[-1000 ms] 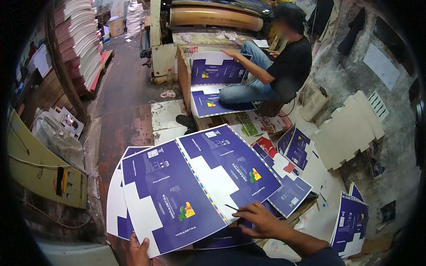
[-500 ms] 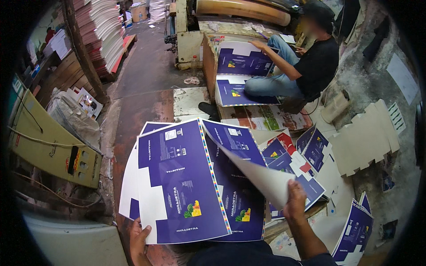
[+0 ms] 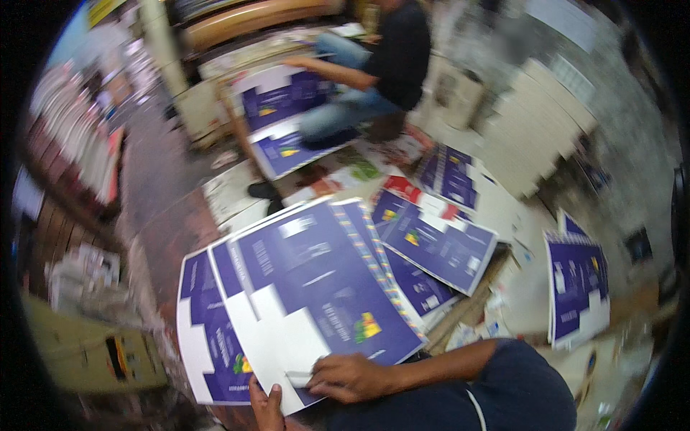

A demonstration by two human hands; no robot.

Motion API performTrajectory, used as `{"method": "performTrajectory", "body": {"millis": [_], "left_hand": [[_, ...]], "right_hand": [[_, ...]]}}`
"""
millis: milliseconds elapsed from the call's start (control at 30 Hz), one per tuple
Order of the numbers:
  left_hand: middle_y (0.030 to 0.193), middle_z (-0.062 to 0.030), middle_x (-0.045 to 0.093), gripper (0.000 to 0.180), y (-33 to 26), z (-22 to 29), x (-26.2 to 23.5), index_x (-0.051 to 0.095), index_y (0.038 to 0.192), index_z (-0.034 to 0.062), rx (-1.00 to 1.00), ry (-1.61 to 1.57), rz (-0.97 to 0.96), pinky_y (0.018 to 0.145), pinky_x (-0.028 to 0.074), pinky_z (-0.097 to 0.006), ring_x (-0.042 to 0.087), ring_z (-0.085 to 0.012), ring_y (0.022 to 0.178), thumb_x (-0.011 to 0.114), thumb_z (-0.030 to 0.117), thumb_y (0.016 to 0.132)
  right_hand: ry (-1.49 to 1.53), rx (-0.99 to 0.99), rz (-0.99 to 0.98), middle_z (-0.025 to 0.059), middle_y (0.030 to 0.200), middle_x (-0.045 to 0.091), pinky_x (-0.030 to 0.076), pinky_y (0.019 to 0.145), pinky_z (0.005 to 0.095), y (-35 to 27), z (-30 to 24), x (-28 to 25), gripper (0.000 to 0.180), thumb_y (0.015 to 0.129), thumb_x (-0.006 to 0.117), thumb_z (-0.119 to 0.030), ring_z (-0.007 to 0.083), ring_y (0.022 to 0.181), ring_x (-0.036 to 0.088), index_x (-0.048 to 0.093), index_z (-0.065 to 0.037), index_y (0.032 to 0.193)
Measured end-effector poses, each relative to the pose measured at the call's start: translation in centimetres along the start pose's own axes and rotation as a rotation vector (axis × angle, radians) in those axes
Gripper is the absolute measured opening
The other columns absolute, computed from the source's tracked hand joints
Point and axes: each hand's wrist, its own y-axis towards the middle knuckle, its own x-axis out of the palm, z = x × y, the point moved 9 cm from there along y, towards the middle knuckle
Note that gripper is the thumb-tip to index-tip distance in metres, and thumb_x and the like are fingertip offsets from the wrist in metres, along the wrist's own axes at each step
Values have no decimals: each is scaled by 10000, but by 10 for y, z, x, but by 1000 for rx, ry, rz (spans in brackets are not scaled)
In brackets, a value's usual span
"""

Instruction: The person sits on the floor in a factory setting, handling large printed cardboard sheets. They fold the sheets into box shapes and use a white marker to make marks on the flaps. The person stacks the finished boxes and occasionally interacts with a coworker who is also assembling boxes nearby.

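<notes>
Purple-and-white printed cardboard sheets (image 3: 287, 248) lie fanned and overlapping in front of me, with coloured marks along their right edges. My left hand (image 3: 267, 408) grips the near edge of a sheet, thumb on top. Close beside it, my right hand (image 3: 351, 378) rests over the top sheet's lower part with fingers bent. A small pale strip (image 3: 298, 378) shows at its fingertips; motion blur hides what it is. Another printed sheet (image 3: 208, 323) sticks out at the left, under the top ones.
Across from me a person (image 3: 402, 57) in black sits by a stack of similar sheets (image 3: 277, 154). More printed sheets (image 3: 438, 241) lie at the right, with others (image 3: 577, 287) farther right. Grey board (image 3: 535, 122) is stacked behind them. A beige metal case (image 3: 93, 352) stands at the left.
My right hand has come left and down from the lifted sheet corner onto the top sheet. That corner now lies flat. The whole view has turned to the right.
</notes>
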Motion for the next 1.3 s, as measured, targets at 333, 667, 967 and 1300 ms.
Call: {"method": "performTrajectory", "body": {"millis": [333, 667, 967, 1300], "left_hand": [[1358, -221, 459, 673, 14, 8, 27, 241, 1483, -17, -4, 435, -132, 878, 484, -387, 539, -310, 1111, 592, 107, 922], [1401, -224, 430, 711, 30, 3, 85, 241, 1466, -61, 138, 29, -202, 1081, 325, -426, 453, -312, 1237, 637, 114, 902], [1361, -199, 451, 728, -14, 31, 234, 207, 1438, -25, 233, -115, -410, 1053, 384, -407, 491, -290, 1223, 667, 95, 887], [1367, -185, 463, 639, 3, 60, 210, 398, 1368, -12, 434, -770, -930, 1068, 329, -481, 461, -322, 1247, 472, 452, 934]], "right_hand": [[-62, -80, 187, 151, 1027, 574, 420, 886, 467, -24, 12, -6, 327, 792, 703, -223, 348, 1040, 528, 608, -55, 1056], [833, 556, 678, 100, 1302, 462, 471, 947, 460, -109, 77, -182, 751, 881, 569, -619, 232, 1185, 490, 466, -44, 1354], [768, 355, 953, 81, 1109, 646, 508, 907, 311, -119, 53, -189, 334, 917, 636, -91, 143, 1004, 615, 546, 8, 1222], [313, 513, 956, 127, 1111, 652, 451, 975, 346, -262, -79, -396, 488, 772, 662, -107, 217, 1003, 625, 560, 39, 1227]]}}
